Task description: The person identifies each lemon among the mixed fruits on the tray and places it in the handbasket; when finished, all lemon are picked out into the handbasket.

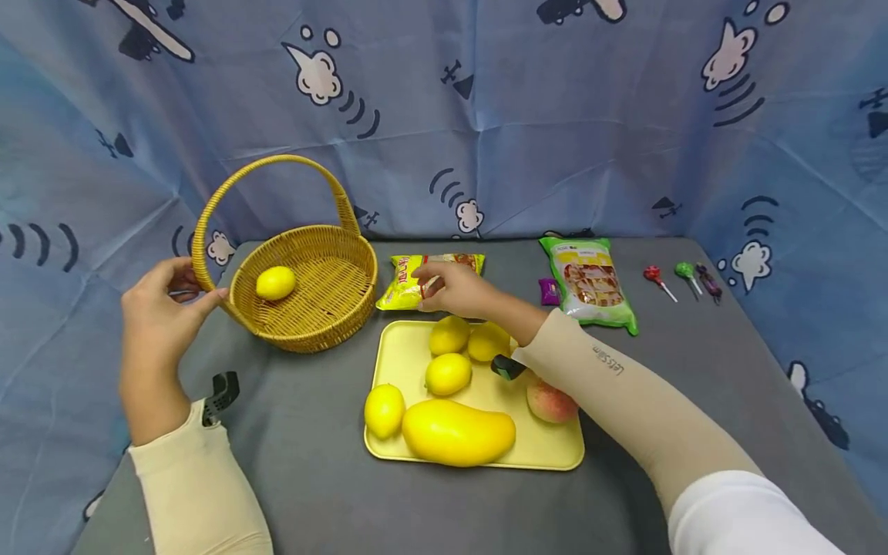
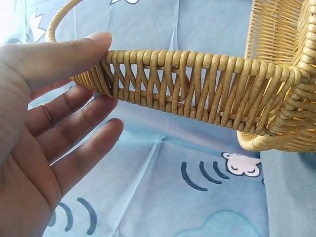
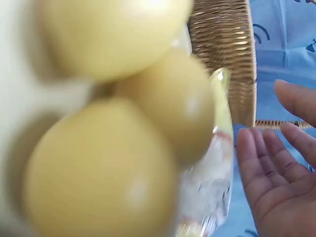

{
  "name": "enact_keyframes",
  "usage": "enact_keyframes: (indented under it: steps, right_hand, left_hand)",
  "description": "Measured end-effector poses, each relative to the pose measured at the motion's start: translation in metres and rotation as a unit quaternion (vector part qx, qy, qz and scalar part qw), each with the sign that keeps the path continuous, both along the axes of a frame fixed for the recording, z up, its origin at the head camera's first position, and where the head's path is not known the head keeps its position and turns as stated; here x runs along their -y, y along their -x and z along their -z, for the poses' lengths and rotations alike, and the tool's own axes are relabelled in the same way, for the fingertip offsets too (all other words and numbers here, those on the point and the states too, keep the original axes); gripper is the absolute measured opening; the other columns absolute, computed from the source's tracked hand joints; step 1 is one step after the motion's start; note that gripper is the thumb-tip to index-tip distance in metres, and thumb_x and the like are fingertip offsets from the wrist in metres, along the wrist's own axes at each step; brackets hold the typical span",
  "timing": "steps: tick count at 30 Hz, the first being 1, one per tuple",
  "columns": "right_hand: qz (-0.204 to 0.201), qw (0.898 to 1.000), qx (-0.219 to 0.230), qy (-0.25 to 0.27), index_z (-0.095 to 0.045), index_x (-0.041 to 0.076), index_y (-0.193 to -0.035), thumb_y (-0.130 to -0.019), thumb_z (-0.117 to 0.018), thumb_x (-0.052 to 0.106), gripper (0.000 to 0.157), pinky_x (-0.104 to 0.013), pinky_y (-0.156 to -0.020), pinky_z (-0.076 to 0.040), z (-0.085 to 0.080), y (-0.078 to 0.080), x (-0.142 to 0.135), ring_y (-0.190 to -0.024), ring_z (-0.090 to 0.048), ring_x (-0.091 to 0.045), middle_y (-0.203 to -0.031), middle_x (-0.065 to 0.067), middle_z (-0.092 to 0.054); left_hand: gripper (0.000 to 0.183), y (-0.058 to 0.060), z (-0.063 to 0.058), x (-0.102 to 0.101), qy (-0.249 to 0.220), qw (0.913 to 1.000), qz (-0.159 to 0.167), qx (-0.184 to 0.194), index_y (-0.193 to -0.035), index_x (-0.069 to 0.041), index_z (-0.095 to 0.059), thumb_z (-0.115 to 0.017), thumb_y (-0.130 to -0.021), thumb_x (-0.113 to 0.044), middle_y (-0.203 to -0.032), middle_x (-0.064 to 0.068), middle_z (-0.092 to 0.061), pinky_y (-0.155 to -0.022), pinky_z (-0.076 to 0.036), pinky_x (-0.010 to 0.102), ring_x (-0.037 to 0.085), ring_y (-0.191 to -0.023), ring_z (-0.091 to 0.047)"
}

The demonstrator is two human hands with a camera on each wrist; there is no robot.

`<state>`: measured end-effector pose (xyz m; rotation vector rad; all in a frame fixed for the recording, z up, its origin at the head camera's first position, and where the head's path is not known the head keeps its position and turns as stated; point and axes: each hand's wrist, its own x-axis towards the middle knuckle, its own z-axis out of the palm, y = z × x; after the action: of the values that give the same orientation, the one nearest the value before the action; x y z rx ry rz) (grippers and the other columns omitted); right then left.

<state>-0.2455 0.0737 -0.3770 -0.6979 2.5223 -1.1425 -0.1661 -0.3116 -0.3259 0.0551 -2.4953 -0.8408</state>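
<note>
My left hand (image 1: pixel 156 316) holds the side of the tall handle of a yellow wicker basket (image 1: pixel 336 304), thumb on one edge and fingers on the other; the left wrist view shows the woven handle (image 2: pixel 197 89) close up. Inside the basket lies one lemon (image 1: pixel 276 283). Over a yellow snack bag (image 1: pixel 402 289) reaches my right hand (image 1: pixel 461 289), hiding part of it. In the right wrist view that hand's fingers (image 3: pixel 261 158) are loosely bent and hold nothing. Just nearer to me, a pale yellow tray (image 1: pixel 391 347) carries several lemons (image 1: pixel 448 374), a mango (image 1: pixel 458 433) and a peach (image 1: pixel 551 401).
Right of the tray's far end lie a green-edged food bag (image 1: pixel 593 285) and a small purple packet (image 1: pixel 549 291). Two lollipops, red (image 1: pixel 652 274) and green (image 1: pixel 684 270), and a dark wrapped candy (image 1: pixel 709 284) sit farther right. A blue patterned cloth (image 1: pixel 416 116) hangs behind the grey table (image 1: pixel 312 478).
</note>
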Motion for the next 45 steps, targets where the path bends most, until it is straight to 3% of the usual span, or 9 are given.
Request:
enact_keyframes:
  steps: [5,12,19,29,35,45]
  right_hand:
    - [-0.042,0.997,-0.009,-0.063,-0.056,0.006,-0.117,-0.075,-0.072,0.017,0.047,-0.027,-0.074,-0.051,-0.002,-0.010,-0.035,-0.093,-0.056,-0.022,-0.110,-0.009,-0.057]
    - [-0.089,0.981,-0.021,-0.170,-0.058,0.008,-0.115,-0.072,-0.074,0.016,0.046,-0.034,-0.083,-0.047,-0.009,-0.020,-0.069,-0.098,-0.053,-0.024,-0.112,-0.007,-0.058]
    - [-0.165,0.949,0.000,-0.270,-0.058,0.018,-0.116,-0.068,-0.077,0.020,0.051,-0.036,-0.091,-0.041,-0.006,-0.027,-0.079,-0.101,-0.049,-0.022,-0.112,-0.002,-0.055]
    - [-0.202,0.932,-0.036,-0.299,-0.059,0.017,-0.112,-0.066,-0.079,0.022,0.050,-0.032,-0.088,-0.042,-0.009,-0.027,-0.079,-0.094,-0.050,-0.018,-0.105,0.002,-0.056]
    - [-0.187,0.941,-0.040,-0.279,-0.059,0.019,-0.111,-0.065,-0.079,0.021,0.050,-0.029,-0.080,-0.045,-0.022,-0.024,-0.074,-0.088,-0.050,-0.016,-0.102,0.004,-0.057]
    - [-0.130,0.969,-0.047,-0.206,-0.058,0.022,-0.110,-0.068,-0.078,0.030,0.047,-0.027,-0.078,-0.045,-0.043,-0.007,-0.047,-0.089,-0.050,-0.014,-0.100,0.007,-0.056]
  left_hand:
    - [0.048,-0.001,-0.001,0.001,-0.002,1.0000,0.000,0.000,-0.112,-0.008,-0.057,-0.076,-0.070,-0.020,-0.092,0.005,-0.059,-0.077,-0.048,0.016,0.009,-0.082,-0.052]
    - [0.046,0.001,-0.001,0.000,-0.004,0.9999,0.004,-0.008,-0.111,-0.008,-0.058,-0.076,-0.069,-0.019,-0.090,0.004,-0.058,-0.076,-0.048,0.015,0.011,-0.082,-0.052]
    - [0.047,-0.001,-0.002,-0.001,-0.003,0.9999,-0.002,0.011,-0.112,-0.008,-0.057,-0.075,-0.071,-0.022,-0.092,0.005,-0.058,-0.076,-0.048,0.017,0.011,-0.082,-0.051]
    - [0.047,-0.001,-0.003,-0.002,0.002,0.9999,-0.005,0.013,-0.113,-0.008,-0.056,-0.074,-0.072,-0.024,-0.092,0.005,-0.058,-0.078,-0.049,0.022,0.012,-0.083,-0.051]
    - [0.047,-0.003,-0.002,-0.003,0.002,0.9999,-0.007,0.015,-0.112,-0.007,-0.057,-0.074,-0.072,-0.023,-0.091,0.006,-0.058,-0.078,-0.049,0.021,0.013,-0.083,-0.052]
    - [0.047,-0.003,-0.001,-0.003,0.004,0.9999,-0.008,0.015,-0.112,-0.007,-0.056,-0.074,-0.072,-0.024,-0.092,0.007,-0.058,-0.079,-0.050,0.025,0.016,-0.083,-0.052]
